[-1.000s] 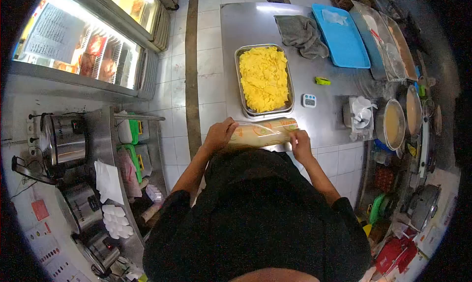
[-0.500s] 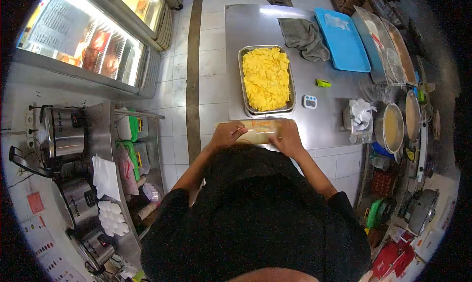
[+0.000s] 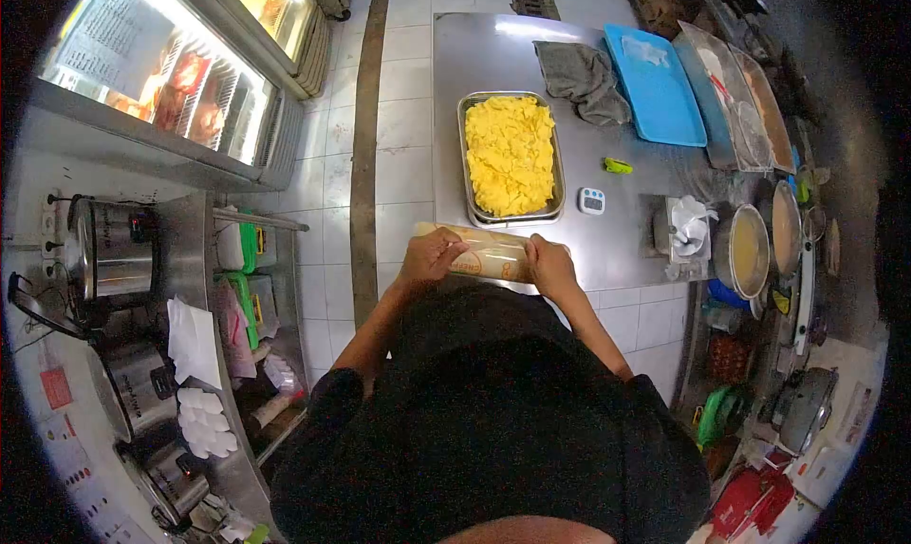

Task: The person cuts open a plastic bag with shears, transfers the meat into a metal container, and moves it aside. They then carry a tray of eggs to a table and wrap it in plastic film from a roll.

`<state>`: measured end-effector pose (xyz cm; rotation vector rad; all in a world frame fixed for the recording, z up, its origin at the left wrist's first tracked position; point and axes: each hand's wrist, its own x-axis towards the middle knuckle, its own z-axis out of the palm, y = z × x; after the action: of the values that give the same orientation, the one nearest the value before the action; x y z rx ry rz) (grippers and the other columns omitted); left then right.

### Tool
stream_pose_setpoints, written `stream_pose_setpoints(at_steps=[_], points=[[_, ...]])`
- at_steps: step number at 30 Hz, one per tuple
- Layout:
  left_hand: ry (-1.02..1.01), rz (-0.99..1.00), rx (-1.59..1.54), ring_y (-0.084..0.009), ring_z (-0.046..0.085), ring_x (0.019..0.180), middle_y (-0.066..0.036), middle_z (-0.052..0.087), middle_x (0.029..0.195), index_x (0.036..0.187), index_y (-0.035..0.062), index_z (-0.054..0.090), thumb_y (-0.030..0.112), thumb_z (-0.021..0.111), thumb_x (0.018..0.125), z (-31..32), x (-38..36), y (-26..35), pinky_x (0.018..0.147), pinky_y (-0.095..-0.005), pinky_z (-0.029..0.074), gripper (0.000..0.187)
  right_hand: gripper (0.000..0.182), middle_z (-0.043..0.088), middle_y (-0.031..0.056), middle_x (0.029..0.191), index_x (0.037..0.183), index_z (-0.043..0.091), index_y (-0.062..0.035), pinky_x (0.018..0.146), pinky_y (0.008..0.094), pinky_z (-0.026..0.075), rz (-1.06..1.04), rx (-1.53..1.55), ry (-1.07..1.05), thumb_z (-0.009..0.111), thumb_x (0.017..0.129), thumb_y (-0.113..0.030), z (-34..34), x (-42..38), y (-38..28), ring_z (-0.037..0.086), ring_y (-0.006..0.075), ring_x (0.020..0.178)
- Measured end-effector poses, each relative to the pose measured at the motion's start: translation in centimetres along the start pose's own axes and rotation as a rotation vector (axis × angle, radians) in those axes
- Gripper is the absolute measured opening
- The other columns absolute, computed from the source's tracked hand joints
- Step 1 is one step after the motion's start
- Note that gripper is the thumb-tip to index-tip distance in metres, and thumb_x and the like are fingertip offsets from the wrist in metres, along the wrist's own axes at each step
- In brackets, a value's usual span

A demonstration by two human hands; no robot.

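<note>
Left hand (image 3: 433,257) and right hand (image 3: 554,267) pinch a printed roll (image 3: 493,256) just beside the metal tray (image 3: 561,169); right of the tray, a timer (image 3: 591,201).

We see a plain black top (image 3: 493,411) on the person, matte across the torso. We note its loose, short black sleeves (image 3: 334,406), ending near the elbows.

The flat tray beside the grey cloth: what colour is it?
The tray is plain bright blue, seen best in the head view.

Steel table (image 3: 598,254) with grey cloth (image 3: 581,81), blue tray (image 3: 661,98), white timer (image 3: 591,200)
</note>
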<state>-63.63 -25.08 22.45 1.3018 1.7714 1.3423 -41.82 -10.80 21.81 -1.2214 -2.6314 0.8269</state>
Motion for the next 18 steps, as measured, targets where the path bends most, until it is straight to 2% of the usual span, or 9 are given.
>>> stream_pose_setpoints(at_steps=[3,4,7,8,11,12,15,16,18], points=[[0.051,0.041,0.056,-0.014,0.06,0.066,-0.011,0.066,0.076,0.084,-0.0005,0.066,0.019,0.067,0.091,-1.2,0.9,0.7,0.061,-0.0289,0.048,0.021,0.041,0.066,0.0205,0.078,0.09,0.063,-0.0045,0.069,0.0519,0.048,0.051,-0.187,-0.169,0.048,0.095,-0.042,-3.8,-1.0,-2.2,0.064,0.0404,0.075],[0.031,0.048,0.034,-0.0139,0.06,0.065,-0.011,0.066,0.075,0.084,-0.0009,0.067,0.02,0.067,0.091,-1.8,1.4,1.3,0.06,-0.029,0.048,0.022,0.043,0.067,0.0185,0.077,0.091,0.066,-0.0065,0.069,0.0499,0.049,-0.001,-0.243,-0.204,0.052,0.092,-0.047,-3.9,-1.0,-1.1,0.064,0.0392,0.074],[-0.075,0.053,0.027,-0.013,0.059,0.063,-0.01,0.065,0.071,0.084,-0.0016,0.066,0.021,0.068,0.09,-1.1,1.3,1.0,0.058,-0.0292,0.047,0.023,0.041,0.067,0.0166,0.076,0.09,0.068,-0.0072,0.069,0.0489,0.049,-0.211,-0.222,-0.175,0.053,0.092,-0.046,-3.3,-1.6,3.2,0.064,0.0371,0.073],[-0.114,0.059,0.033,-0.0127,0.058,0.062,-0.01,0.065,0.069,0.085,-0.0017,0.066,0.021,0.068,0.09,-0.8,1.6,1.2,0.057,-0.0293,0.047,0.023,0.038,0.065,0.0167,0.073,0.085,0.068,-0.0085,0.064,0.0485,0.049,-0.229,-0.175,-0.164,0.054,0.092,-0.043,-3.4,-1.9,4.4,0.063,0.0362,0.069],[-0.115,-0.065,-0.023,-0.0117,0.057,0.058,-0.009,0.064,0.066,0.086,-0.0006,0.066,0.021,0.07,0.089,-1.5,1.4,2.9,0.055,-0.029,0.045,0.022,0.036,0.063,0.0182,0.068,0.081,0.066,-0.0076,0.06,0.0462,0.047,0.042,0.005,-0.208,0.055,0.093,-0.04,-3.8,-3.1,5.8,0.062,0.0367,0.064],[-0.115,-0.016,-0.013,-0.0117,0.057,0.058,-0.009,0.064,0.066,0.085,-0.0002,0.066,0.021,0.07,0.088,-1.4,1.2,2.5,0.054,-0.029,0.045,0.022,0.035,0.06,0.0196,0.066,0.079,0.064,-0.005,0.057,0.0442,0.046,0.06,0.142,-0.153,0.056,0.093,-0.036,-4.0,-3.8,5.8,0.061,0.0384,0.062],[-0.1,0.124,0.037,-0.0124,0.057,0.056,-0.009,0.064,0.066,0.083,0.0008,0.065,0.02,0.071,0.087,-1.5,0.9,1.7,0.053,-0.0287,0.045,0.021,0.033,0.055,0.0217,0.063,0.074,0.056,0.0015,0.053,0.0378,0.043,0.102,0.2,-0.049,0.061,0.093,-0.025,-2.6,-5.0,6.2,0.055,0.0318,0.053],[-0.089,0.164,0.068,-0.013,0.057,0.056,-0.009,0.064,0.067,0.082,0.0011,0.064,0.02,0.072,0.087,-1.8,0.9,2.5,0.053,-0.0285,0.045,0.021,0.031,0.052,0.0215,0.062,0.073,0.055,0.0017,0.051,0.0347,0.041,-0.024,0.091,-0.012,0.061,0.092,-0.021,-2.9,-5.2,6.3,0.049,0.028,0.05],[-0.013,0.22,0.101,-0.0145,0.058,0.056,-0.009,0.065,0.069,0.081,0.0023,0.064,0.02,0.071,0.087,-2.8,1.7,4.2,0.053,-0.0285,0.045,0.019,0.03,0.056,0.0213,0.064,0.072,0.058,-0.0007,0.054,0.04,0.045,-0.066,0.106,-0.029,0.064,0.09,-0.023,-7.4,-5.6,3.0,0.055,0.0363,0.058]])
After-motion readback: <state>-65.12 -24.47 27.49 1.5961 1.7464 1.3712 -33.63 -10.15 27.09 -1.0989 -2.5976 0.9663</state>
